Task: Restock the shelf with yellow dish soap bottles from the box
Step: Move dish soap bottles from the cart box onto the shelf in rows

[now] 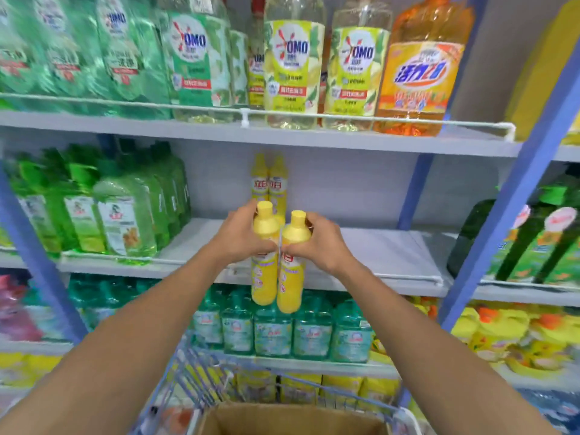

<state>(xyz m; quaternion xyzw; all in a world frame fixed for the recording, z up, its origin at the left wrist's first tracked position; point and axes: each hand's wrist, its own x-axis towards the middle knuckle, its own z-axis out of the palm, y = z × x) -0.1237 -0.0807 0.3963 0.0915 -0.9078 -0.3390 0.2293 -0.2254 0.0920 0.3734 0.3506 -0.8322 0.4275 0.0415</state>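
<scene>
Head view: the left hand [239,237] and the right hand [320,243] are raised side by side just in front of the middle shelf [376,246], each with its fingers curled round the upper body of one yellow bottle. The left bottle [263,284] and the right bottle [288,290] are upright and touch along their sides. Their caps reach above the shelf's board, while their bases hang lower than its front edge. At the back of the shelf, straight behind the hands, two more yellow bottles [270,183] of the same kind stand upright, pressed together. To their right the shelf's grey board runs out to a blue upright [508,196] at its right end. At the shelf's left end stands a crowd of green bottles [125,221], several rows deep. On the level above the shelf stand large clear bottles with yellow-green labels [293,64] and, at the right, an orange bottle [420,67]; those further left are green and blurred. On the level below the shelf, a row of teal bottles [273,331] stands under the held pair. Lower still, below and in front of the shelf and nearest the camera, a wire cart [201,365] carries an open cardboard box [282,419].
</scene>
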